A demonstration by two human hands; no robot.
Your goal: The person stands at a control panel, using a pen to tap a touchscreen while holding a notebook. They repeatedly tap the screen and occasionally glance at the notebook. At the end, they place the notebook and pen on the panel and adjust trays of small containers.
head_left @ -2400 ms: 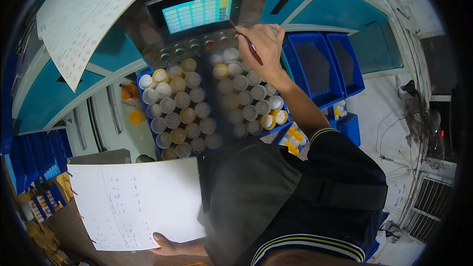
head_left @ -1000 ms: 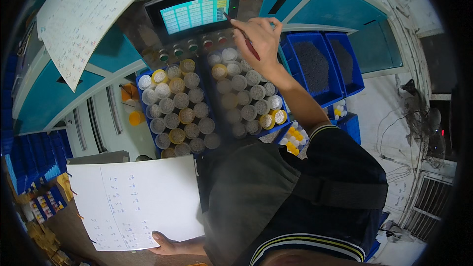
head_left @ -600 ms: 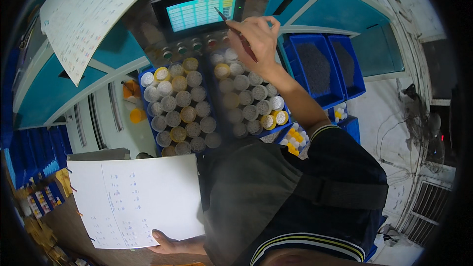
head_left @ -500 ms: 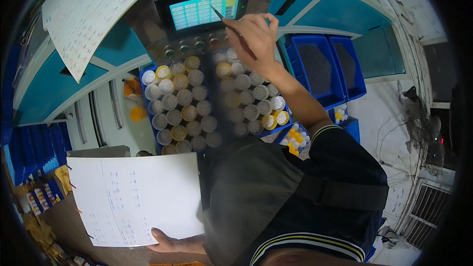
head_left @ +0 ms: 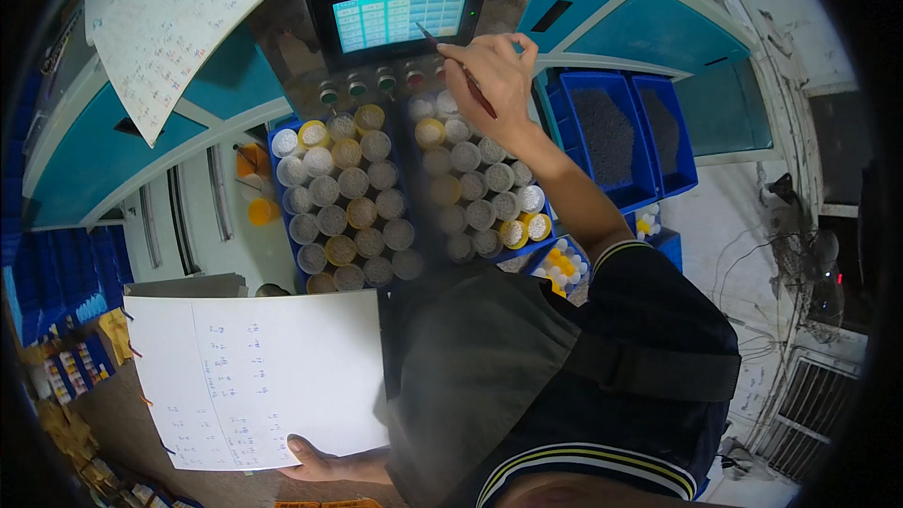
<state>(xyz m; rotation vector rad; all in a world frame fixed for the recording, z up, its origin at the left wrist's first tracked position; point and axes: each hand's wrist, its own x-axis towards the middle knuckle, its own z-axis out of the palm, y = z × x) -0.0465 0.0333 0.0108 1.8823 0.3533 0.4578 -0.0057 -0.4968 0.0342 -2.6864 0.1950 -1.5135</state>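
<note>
While the left hand (head_left: 315, 464) pinches paper (head_left: 324, 367) and right hand (head_left: 497, 85) a pen (head_left: 483, 100), cups (head_left: 502, 237) hold granules (head_left: 516, 233).

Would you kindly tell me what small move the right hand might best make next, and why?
Probably a slight press of the pen onto the screen: the right hand grips it with its tip over the lit display, though contact is unclear, while the left hand holds the handwritten page in view.
</note>
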